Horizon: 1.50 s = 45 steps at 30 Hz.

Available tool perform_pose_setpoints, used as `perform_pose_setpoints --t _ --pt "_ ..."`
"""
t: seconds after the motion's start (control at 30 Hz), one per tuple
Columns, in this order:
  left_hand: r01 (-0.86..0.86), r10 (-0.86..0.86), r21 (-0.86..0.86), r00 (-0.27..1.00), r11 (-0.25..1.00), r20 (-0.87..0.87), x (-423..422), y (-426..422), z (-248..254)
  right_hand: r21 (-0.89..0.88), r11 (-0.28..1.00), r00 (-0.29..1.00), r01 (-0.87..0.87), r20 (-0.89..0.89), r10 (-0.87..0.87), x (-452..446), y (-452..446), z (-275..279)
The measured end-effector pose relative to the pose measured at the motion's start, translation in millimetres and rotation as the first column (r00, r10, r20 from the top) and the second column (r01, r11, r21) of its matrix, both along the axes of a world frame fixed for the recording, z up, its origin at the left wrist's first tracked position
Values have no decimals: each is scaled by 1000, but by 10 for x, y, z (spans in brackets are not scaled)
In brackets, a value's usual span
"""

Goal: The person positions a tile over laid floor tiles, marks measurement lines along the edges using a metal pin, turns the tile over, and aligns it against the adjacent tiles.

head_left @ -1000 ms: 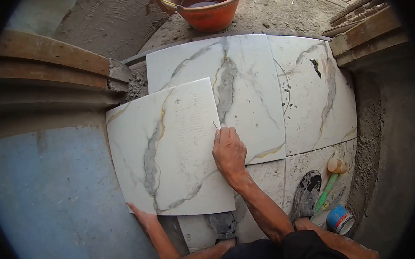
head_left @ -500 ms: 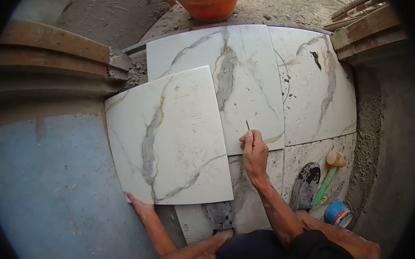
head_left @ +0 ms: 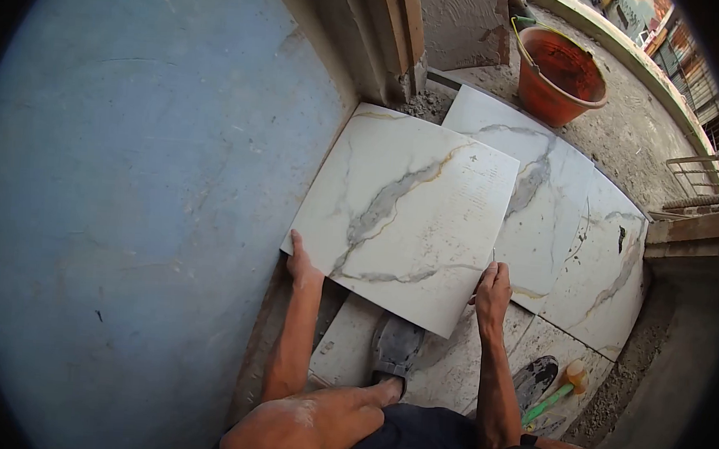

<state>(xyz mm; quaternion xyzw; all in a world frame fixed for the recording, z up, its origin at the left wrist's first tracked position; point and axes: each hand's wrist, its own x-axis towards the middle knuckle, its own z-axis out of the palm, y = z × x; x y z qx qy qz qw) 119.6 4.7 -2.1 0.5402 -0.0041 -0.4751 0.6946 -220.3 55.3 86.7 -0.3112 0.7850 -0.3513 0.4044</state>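
A white marble-look floor tile (head_left: 418, 216) with grey and gold veins lies partly over a second veined tile (head_left: 561, 229). My left hand (head_left: 302, 262) grips its near left corner, thumb on the top face and fingers hidden below. My right hand (head_left: 494, 292) is closed at the tile's right edge, its fingers pinching a thin dark pencil (head_left: 493, 254) that points upward. Only the tip of the pencil shows above the fingers. A shoe (head_left: 396, 346) is just under the tile's near edge.
A blue wall (head_left: 157, 171) stands close on the left, with a wooden door frame (head_left: 400, 29) beyond. An orange bucket (head_left: 559, 80) is behind the tiles. A green-handled mallet (head_left: 559, 393) lies by my other shoe (head_left: 536, 379). Loose mortar (head_left: 625, 389) runs along the right side.
My view has swung left. My right hand, with the pencil, has come from over the second tile to the upper tile's right edge. My left hand still holds the corner.
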Motion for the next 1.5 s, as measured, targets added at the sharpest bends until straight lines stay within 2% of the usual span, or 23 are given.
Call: perform_pose_setpoints --t 0.07,0.17,0.23,0.3,0.4,0.47,0.6,0.7,0.8,0.9,1.0,1.07,1.23,1.33,1.43,1.5 --pt "-83 75 97 994 992 83 -36 -23 15 -11 1000 998 -19 -52 18 8 -2 -76" --pt "-139 120 179 986 974 117 -26 -28 13 -25 998 989 -50 -143 46 35 -27 -138" --pt "-52 43 200 998 979 45 -44 -12 126 -75 996 977 -40 -213 23 48 3 -62" --pt "102 -102 47 995 994 -17 19 15 15 -50 997 970 -64 -236 50 51 13 -87" --pt "221 -221 65 975 973 1 -1 -4 118 -133 991 968 -29 -251 -6 87 37 -187" --pt "162 -169 122 985 979 47 6 -12 126 -108 994 968 -17 -252 -11 95 22 -150" --pt "240 -251 150 966 959 57 66 -27 73 -91 996 965 -25 -261 0 130 71 -223" --pt "333 -336 57 940 941 53 261 -39 -153 -82 996 970 -46 -242 25 115 58 -224" --pt "285 -290 124 957 951 28 290 -39 -162 -89 994 972 -61 -232 39 113 80 -231" --pt "297 -306 116 949 948 77 237 -45 -96 -123 992 979 -29 -206 3 124 67 -214" --pt "269 -281 141 957 953 73 159 -34 -6 -113 992 972 -52 -235 24 140 61 -212" --pt "249 -257 104 963 963 76 61 -56 27 -101 991 944 -89 -324 52 149 52 -260" --pt "276 -282 66 953 959 108 162 -27 -117 -109 988 929 -112 -366 65 161 70 -300" --pt "232 -247 113 959 966 140 127 -14 -102 -97 987 920 -126 -383 80 168 85 -337" --pt "211 -219 81 970 974 110 130 -22 -130 -87 983 909 -161 -401 113 170 66 -355" --pt "219 -222 77 975 973 28 160 -16 -201 -84 978 902 -193 -408 143 149 74 -364"
